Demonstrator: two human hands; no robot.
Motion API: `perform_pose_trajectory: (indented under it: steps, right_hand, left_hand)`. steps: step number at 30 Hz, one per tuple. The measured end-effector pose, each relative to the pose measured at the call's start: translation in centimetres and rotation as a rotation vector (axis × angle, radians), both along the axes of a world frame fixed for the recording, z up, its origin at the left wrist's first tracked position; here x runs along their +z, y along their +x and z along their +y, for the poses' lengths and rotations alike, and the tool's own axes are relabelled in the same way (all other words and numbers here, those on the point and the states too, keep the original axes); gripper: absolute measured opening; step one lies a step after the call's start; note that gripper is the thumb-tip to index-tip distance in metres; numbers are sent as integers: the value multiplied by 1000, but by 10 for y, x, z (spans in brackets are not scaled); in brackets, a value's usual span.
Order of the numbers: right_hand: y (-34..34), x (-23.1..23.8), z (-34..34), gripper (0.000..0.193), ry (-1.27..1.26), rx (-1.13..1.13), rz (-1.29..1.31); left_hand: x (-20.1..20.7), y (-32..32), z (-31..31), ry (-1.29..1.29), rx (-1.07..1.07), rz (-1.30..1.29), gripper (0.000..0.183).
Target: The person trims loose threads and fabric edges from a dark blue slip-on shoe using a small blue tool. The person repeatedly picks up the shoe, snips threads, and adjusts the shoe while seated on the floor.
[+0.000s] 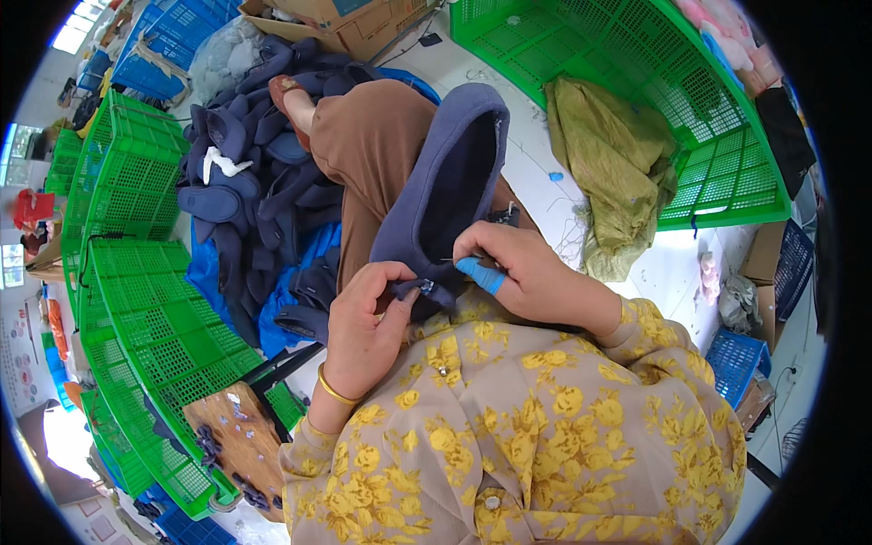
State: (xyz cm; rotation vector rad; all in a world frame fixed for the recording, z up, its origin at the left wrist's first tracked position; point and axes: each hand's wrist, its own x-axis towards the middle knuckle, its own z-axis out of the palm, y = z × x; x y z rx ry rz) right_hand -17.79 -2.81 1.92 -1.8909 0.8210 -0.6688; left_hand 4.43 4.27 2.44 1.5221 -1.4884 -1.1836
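A navy blue fabric slipper (420,193) lies across my lap, its toe pointing away and its opening facing up and to the right. At the end nearest me, my left hand (365,320) pinches a small dark blue fabric piece (440,296) that bears a shiny ornament. My right hand (518,271), with blue tape (481,274) round its thumb, is closed in a pinch at the slipper's near rim. Whatever thin thing sits between its fingertips is too small to make out.
A large heap of navy slippers (213,202) lies on blue sheeting to the left. Green plastic crates (150,300) line the left side. Another green crate (727,204) stands at the far right beside an olive sack (609,173). A wooden board (227,422) with dark pieces is near my left elbow.
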Motion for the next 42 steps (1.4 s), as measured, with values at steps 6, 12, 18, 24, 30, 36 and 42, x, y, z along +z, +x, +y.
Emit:
perform_pose_trajectory:
  steps: [6,12,18,24,30,36,42]
  right_hand:
    - [3,-1,19,33,-31,61,84]
    - [6,-3,19,33,0,78,92]
    - [7,-1,19,36,33,105,99]
    - [8,6,18,37,66,116,141]
    - [10,4,18,37,31,115,155]
    - [16,2,10,30,166,114,147]
    - [15,0,17,23,171,32,109]
  left_hand:
    - [-7,-1,3,-24,7,36,16]
    - [-13,0,8,39,41,133,19]
    - [-22,3,9,12,36,103,19]
    - [-26,3,11,2,49,104,19]
    - [-30,2,11,-8,56,100,19]
    - [-32,2,10,-85,39,59,16]
    - [-20,-4,8,-297,36,-114,20]
